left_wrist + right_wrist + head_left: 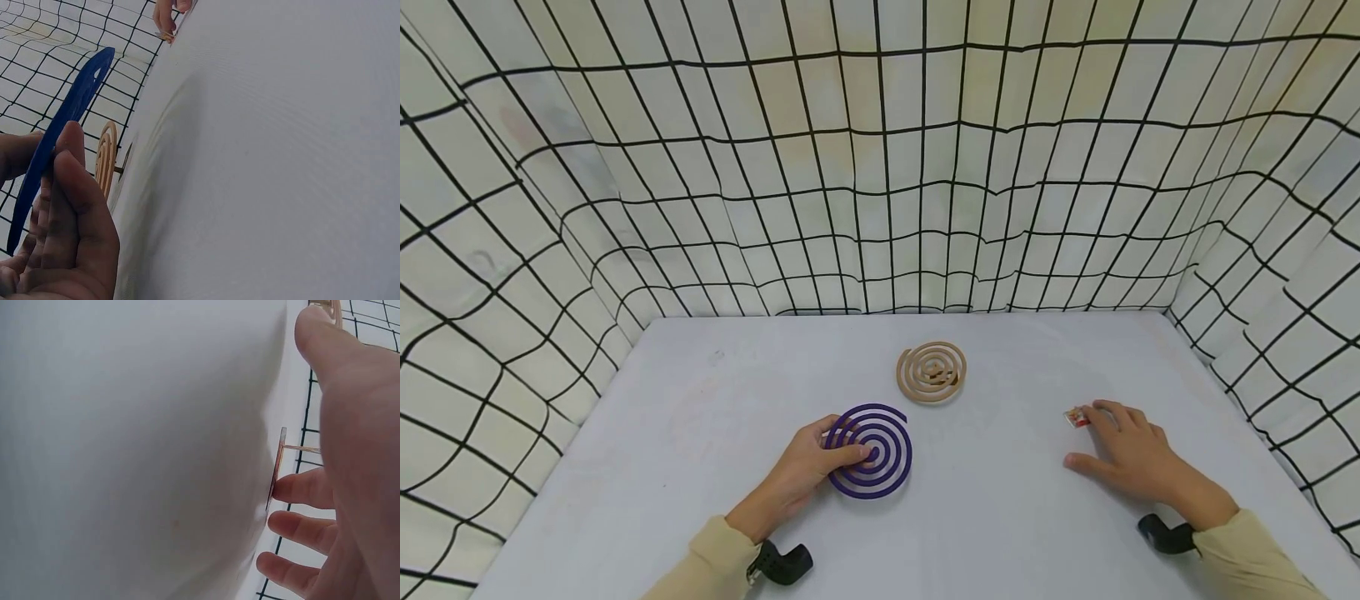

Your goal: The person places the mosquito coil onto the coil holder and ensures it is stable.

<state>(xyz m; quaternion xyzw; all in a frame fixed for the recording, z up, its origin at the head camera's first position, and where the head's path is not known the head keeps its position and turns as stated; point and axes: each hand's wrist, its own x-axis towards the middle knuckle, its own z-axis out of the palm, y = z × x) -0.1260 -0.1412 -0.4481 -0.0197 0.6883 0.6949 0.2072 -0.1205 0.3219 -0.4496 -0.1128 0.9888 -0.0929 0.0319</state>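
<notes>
A purple mosquito coil (891,467) is pinched between the thumb and fingers of my left hand (808,467), its flat face turned up toward the head view. In the left wrist view the same coil (69,106) looks blue and edge-on, raised off the table. My right hand (1131,454) is low over the table at the right, its fingers spread and thumb apart. One fingertip touches the edge of a small red and white coil stand (1077,417). Seen from the right wrist, this stand (277,465) is a thin flat plate with a narrow prong rising from it.
Farther back, a tan mosquito coil (910,375) sits on a small stand, held slightly above the white table (985,517). Black netting (887,158) over pale walls encloses the back and both sides. Each wrist wears a black camera mount (786,565).
</notes>
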